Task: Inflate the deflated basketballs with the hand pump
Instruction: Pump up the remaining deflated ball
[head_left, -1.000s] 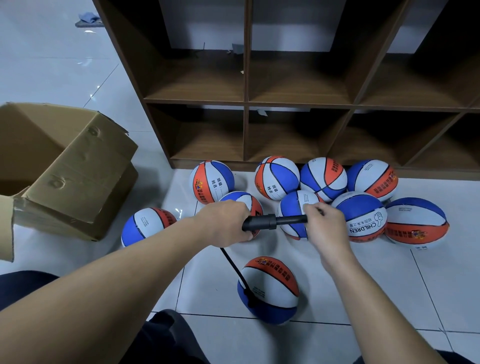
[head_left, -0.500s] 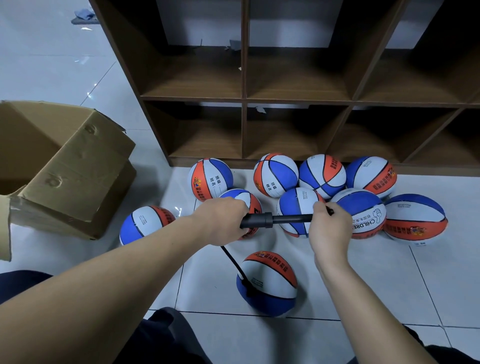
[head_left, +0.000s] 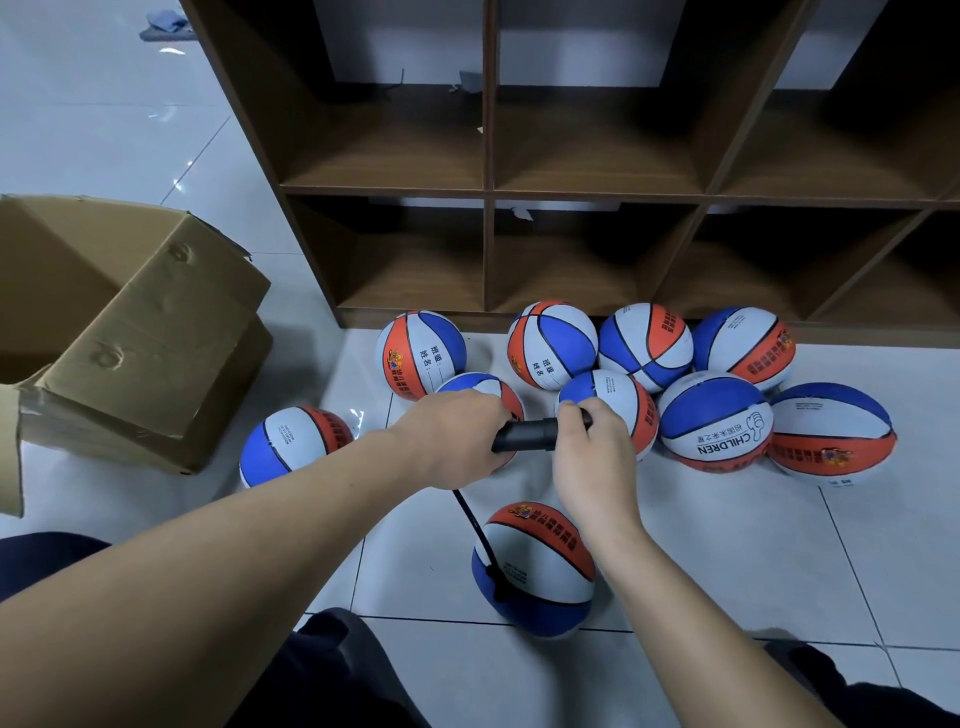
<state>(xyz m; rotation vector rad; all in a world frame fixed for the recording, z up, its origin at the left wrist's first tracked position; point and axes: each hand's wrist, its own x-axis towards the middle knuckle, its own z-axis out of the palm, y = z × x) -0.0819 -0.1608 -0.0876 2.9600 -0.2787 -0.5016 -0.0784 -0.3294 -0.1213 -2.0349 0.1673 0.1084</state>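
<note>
My left hand (head_left: 452, 441) grips the barrel of the black hand pump (head_left: 527, 435), held level above the floor. My right hand (head_left: 589, 457) grips the pump's handle, pushed in close against the barrel, so the rod is hidden. A thin black hose (head_left: 475, 535) runs down from the pump into a red, white and blue basketball (head_left: 540, 566) lying on the tiles between my arms. Several more balls of the same colours lie behind, such as one marked CHILDREN (head_left: 714, 421) and a flattened one (head_left: 831, 434) at the far right.
A brown wooden shelf unit (head_left: 488, 192) with open compartments stands behind the balls. An open cardboard box (head_left: 130, 332) sits on the floor at the left, with one ball (head_left: 293, 441) beside it. My dark trouser legs (head_left: 332, 670) fill the bottom edge.
My right hand pulled the handle out to the right, then pushed it back in toward the barrel. The rod that showed between my hands is now hidden. My left hand stayed in place.
</note>
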